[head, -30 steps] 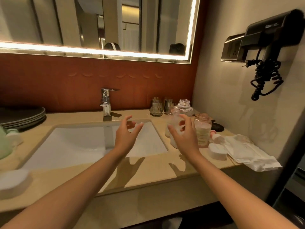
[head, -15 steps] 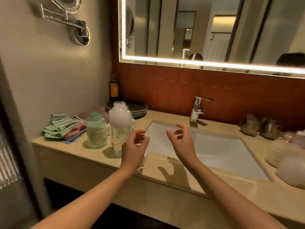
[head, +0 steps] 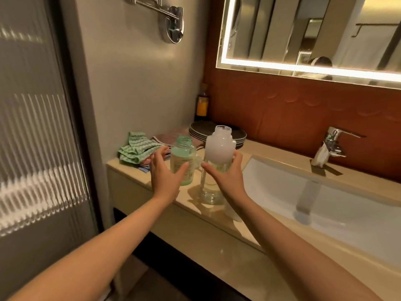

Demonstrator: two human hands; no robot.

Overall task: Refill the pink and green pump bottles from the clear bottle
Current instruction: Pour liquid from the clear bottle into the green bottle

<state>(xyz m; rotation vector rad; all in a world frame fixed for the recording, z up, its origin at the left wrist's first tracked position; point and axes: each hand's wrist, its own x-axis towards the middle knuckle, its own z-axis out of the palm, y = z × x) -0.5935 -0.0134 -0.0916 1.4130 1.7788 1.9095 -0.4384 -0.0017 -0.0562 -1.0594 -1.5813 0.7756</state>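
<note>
Uncapped clear bottle (head: 219,153) stands upright, frosted white above.

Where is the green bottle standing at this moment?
In the head view, the green bottle stands on the counter left of the sink, just left of the clear bottle, with the green cloth behind it.

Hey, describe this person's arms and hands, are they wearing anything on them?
The left hand and right hand are ungloved, with no rings showing. Both arms are bare down to the frame's edge: no sleeves, watch or bracelet in view.
</note>
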